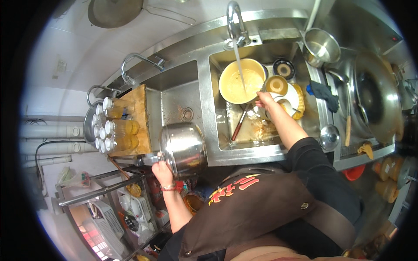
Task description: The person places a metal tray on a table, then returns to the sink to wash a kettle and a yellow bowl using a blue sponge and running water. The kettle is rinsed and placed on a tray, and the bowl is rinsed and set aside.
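My left hand (162,172) grips the handle of a large stainless steel pot (184,150), which is tipped on its side over the front edge of the left basin. My right hand (265,99) is at the lower right rim of a yellow pot (241,81) in the right basin; whether its fingers grip the rim I cannot tell. Water runs from the faucet (233,19) into this pot. Right of it lie a brown bowl (277,85), a black round dish (283,69) and white dishes (291,94), partly behind my right forearm. A utensil with a dark red handle (236,131) leans below the pot.
Jars of yellow liquid (117,127) stand on a wooden board (143,114) at the left. On the right are a steel pot (321,47), a dark cloth (325,94), a metal lid (329,137) and a large wok (375,98). A shelf rack (104,186) stands lower left.
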Demonstrator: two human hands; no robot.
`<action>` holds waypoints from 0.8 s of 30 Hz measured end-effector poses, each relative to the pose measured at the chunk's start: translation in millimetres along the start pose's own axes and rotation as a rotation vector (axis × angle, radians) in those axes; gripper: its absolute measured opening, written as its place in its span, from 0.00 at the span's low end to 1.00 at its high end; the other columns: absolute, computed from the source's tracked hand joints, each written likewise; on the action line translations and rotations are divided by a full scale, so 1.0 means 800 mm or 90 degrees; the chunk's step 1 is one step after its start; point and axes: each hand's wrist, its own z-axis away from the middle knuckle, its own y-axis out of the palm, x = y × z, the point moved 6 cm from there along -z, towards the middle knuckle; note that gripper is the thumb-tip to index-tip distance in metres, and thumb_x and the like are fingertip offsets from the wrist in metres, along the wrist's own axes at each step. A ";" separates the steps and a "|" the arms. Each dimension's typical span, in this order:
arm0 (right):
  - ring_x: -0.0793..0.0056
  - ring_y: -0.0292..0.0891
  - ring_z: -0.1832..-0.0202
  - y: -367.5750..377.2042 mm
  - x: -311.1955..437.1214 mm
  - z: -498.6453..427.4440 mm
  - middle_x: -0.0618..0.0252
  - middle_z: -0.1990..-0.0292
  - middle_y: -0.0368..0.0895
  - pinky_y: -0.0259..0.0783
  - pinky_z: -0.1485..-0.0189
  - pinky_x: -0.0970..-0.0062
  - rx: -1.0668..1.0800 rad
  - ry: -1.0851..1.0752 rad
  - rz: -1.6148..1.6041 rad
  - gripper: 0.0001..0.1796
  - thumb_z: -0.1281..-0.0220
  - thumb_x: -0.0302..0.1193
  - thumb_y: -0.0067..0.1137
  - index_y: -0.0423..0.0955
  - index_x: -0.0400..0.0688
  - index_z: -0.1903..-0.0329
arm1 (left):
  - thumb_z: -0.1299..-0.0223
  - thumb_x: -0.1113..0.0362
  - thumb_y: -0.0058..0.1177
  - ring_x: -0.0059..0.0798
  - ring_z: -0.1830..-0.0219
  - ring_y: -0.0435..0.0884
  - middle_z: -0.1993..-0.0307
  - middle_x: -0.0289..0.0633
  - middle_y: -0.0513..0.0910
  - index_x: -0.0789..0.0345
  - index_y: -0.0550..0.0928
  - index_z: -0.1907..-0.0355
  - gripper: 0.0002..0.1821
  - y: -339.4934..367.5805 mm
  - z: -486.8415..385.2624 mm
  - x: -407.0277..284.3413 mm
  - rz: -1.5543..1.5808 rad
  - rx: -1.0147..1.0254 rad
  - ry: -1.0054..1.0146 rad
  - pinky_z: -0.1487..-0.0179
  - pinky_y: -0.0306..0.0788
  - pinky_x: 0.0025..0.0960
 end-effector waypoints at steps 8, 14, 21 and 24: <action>0.71 0.76 0.74 -0.009 0.026 -0.103 0.58 0.67 0.79 0.73 0.83 0.73 -0.096 0.070 0.091 0.14 0.43 0.26 0.48 0.74 0.38 0.54 | 0.29 0.59 0.47 0.08 0.83 0.61 0.83 0.23 0.69 0.62 0.74 0.79 0.18 -0.035 -0.056 0.052 0.104 -0.002 -0.090 0.80 0.52 0.20; 0.71 0.73 0.84 -0.006 0.031 -0.091 0.56 0.76 0.79 0.67 0.87 0.77 -0.134 0.015 0.165 0.11 0.46 0.24 0.49 0.75 0.31 0.61 | 0.29 0.59 0.48 0.08 0.81 0.61 0.82 0.22 0.69 0.60 0.73 0.79 0.18 -0.043 -0.092 0.080 0.160 0.001 -0.142 0.78 0.51 0.19; 0.75 0.66 0.88 -0.025 0.038 0.012 0.61 0.81 0.74 0.60 0.88 0.78 -0.103 0.009 0.113 0.09 0.47 0.24 0.51 0.74 0.32 0.64 | 0.29 0.57 0.48 0.08 0.87 0.56 0.87 0.21 0.65 0.57 0.69 0.82 0.20 -0.040 -0.131 0.100 0.190 -0.022 -0.182 0.83 0.44 0.21; 0.75 0.64 0.87 -0.032 0.045 0.079 0.60 0.79 0.75 0.59 0.88 0.78 -0.089 0.024 0.097 0.11 0.48 0.22 0.51 0.72 0.31 0.61 | 0.29 0.57 0.48 0.08 0.87 0.56 0.87 0.21 0.64 0.57 0.68 0.82 0.21 -0.039 -0.147 0.108 0.220 -0.007 -0.164 0.83 0.43 0.23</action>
